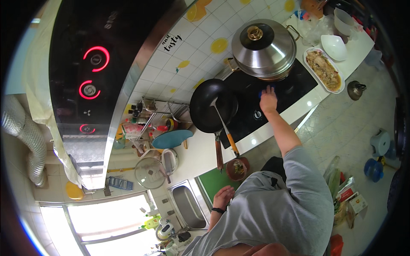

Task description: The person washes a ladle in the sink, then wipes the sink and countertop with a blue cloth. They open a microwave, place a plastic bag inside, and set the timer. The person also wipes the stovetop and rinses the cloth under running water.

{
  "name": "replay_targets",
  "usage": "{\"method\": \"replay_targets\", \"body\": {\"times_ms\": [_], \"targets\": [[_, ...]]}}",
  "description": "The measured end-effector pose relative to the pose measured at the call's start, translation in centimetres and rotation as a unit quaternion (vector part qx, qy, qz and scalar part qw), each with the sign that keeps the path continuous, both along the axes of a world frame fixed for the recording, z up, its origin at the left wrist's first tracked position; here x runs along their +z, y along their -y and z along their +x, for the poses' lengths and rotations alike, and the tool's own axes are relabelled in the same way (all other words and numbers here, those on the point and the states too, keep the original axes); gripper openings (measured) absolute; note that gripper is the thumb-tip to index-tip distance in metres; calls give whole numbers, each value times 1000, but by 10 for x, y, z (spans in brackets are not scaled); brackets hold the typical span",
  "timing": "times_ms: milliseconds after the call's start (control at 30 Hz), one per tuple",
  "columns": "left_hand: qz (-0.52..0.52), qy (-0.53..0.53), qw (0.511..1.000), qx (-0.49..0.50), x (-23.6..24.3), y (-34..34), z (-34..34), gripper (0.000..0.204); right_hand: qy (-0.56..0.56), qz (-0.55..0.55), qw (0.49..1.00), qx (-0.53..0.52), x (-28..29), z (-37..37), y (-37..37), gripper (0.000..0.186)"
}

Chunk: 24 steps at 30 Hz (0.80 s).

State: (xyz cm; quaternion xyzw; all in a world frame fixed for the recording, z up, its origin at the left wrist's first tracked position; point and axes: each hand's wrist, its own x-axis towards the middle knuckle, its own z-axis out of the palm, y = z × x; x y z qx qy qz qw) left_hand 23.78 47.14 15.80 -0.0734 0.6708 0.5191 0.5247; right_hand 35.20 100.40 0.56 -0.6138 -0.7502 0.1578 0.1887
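Observation:
My right hand (268, 101) reaches over the black cooktop (290, 91), pressing down on a small blue thing that looks like a cloth and is mostly hidden under the fingers. Just beyond it stands a large steel steamer pot (273, 53) with a domed lid. To its left, a black wok (205, 111) sits at the cooktop's end with a wooden-handled spatula (224, 123) lying in it. My left hand (223, 197), with a dark band at the wrist, hangs near the green board (215, 181) beside the sink, fingers loosely bent and nothing visible in them.
An oval plate of cooked food (323, 69) and a white bowl (334, 47) stand on the counter at the right. A reddish bowl (237, 169) is by my body. Bottles fill a rack (147, 115) left of the wok. Vegetables and packages (348, 194) lie on the floor.

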Motion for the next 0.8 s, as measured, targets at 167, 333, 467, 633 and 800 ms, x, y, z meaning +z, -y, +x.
{"method": "replay_targets", "body": {"times_ms": [167, 333, 467, 633, 800], "targets": [[13, -7, 1000, -23, 3, -25, -8, 33, -20, 62, 985, 159, -23, -51, 25, 26], [-18, -5, 1000, -5, 9, -11, 4, 33, 16, 42, 956, 290, -1, -44, 29, 24], [-15, -1, 1000, -1, 12, -8, 6, 33, 31, 62, 986, 151, 2, -19, 5, 22], [-16, -5, 999, -33, 12, -11, 5, 33, 13, 4, 998, 56, -8, 18, -39, 19], [-11, 16, 1000, -6, 5, 4, 17, 33, -41, 12, 999, 6, 1, 97, -24, 28]]}}
